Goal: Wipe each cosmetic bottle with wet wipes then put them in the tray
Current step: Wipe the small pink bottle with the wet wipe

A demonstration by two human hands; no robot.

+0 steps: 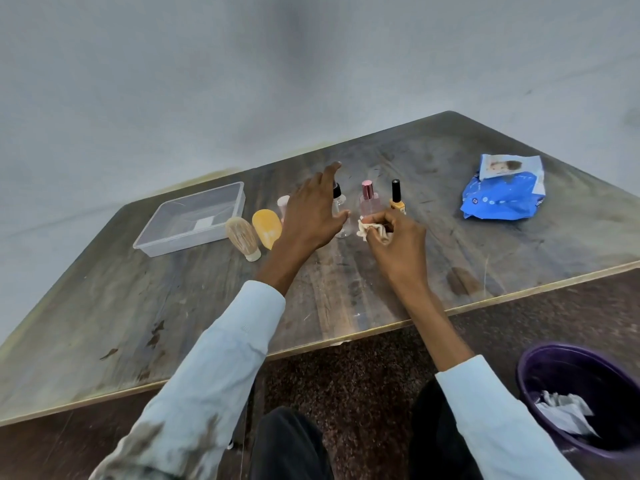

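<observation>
Several cosmetic bottles stand in a row on the table: a beige tube [243, 238], an orange tube [267, 227], a small pink bottle [283, 204] half hidden behind my left hand, a clear spray bottle [341, 211], a pink perfume bottle [368, 199] and a yellow nail polish [397, 199]. My left hand [313, 211] hovers with spread fingers just in front of the clear spray bottle, its thumb beside it. A crumpled wet wipe [372, 230] is pinched in my right hand [398, 240], in front of the pink perfume bottle. The clear plastic tray [173, 237] sits at the left with no bottles in it.
A blue pack of wet wipes [504, 187] lies at the right of the table. On the floor at the lower right, a purple bin [581, 375] holds used wipes [564, 412]. The table's front edge runs diagonally before my knees.
</observation>
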